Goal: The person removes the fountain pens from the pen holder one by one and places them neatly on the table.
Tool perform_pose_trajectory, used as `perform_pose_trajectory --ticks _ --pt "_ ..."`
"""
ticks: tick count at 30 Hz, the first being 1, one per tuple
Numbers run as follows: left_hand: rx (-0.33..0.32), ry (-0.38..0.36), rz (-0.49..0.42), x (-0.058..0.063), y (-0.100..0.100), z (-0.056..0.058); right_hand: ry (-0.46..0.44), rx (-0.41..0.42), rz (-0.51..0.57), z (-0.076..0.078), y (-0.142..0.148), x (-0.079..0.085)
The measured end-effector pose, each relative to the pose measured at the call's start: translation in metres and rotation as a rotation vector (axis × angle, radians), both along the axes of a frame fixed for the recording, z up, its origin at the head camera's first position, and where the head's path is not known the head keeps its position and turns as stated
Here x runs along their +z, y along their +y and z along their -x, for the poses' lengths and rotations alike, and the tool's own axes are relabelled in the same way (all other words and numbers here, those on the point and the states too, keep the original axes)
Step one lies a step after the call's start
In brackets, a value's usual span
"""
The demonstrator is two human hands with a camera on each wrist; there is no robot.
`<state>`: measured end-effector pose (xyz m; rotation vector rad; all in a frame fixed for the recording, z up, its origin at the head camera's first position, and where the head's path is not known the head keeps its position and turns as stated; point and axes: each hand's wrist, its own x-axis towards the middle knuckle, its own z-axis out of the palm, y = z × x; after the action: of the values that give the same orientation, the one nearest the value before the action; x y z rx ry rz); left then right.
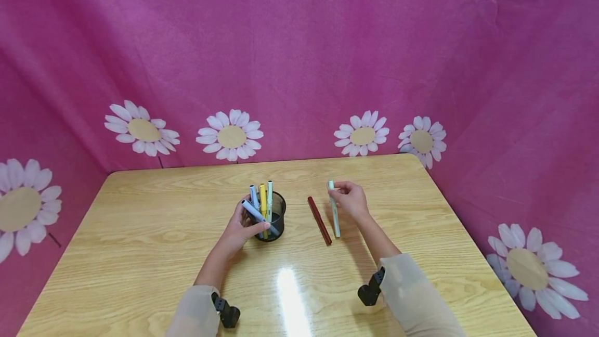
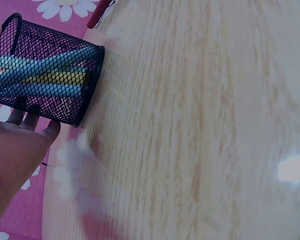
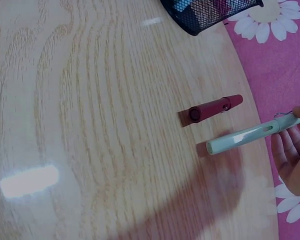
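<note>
My left hand (image 1: 237, 232) curves round the side of a black mesh pen cup (image 1: 280, 211), which stands upright on the table. Inside are two light blue pens, one of them (image 1: 252, 210) leaning toward the rim, a yellow pen (image 1: 263, 202) and a mint green pen (image 1: 270, 194). To the right, my right hand (image 1: 354, 202) pinches another mint green pen (image 3: 245, 136) near its capped end; its lower end points down at the table. Beside it a dark red pen (image 1: 320, 221) lies on the wood, between the cup and my right hand.
The wooden table (image 1: 154, 243) reaches back to a pink cloth (image 1: 299, 66) printed with white daisies. A bright light reflection (image 1: 291, 295) lies on the tabletop near the front. Each sleeve carries a small black wrist camera (image 1: 371, 287).
</note>
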<state>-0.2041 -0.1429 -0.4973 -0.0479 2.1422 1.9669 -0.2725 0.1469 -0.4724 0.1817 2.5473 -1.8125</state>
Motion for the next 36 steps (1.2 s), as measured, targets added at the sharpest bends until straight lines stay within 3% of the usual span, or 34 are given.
perform_pose_trajectory --ticks 22,28,36 --pt "0.001 -0.007 -0.041 0.001 0.000 0.001 -0.074 -0.018 0.085 0.006 -0.010 -0.020" --pt "-0.009 -0.026 -0.048 0.022 0.002 -0.009 -0.073 -0.037 0.081 0.007 -0.013 -0.026" --pt "0.000 0.013 -0.027 -0.001 0.000 0.000 -0.057 -0.072 0.014 0.006 -0.013 -0.037"
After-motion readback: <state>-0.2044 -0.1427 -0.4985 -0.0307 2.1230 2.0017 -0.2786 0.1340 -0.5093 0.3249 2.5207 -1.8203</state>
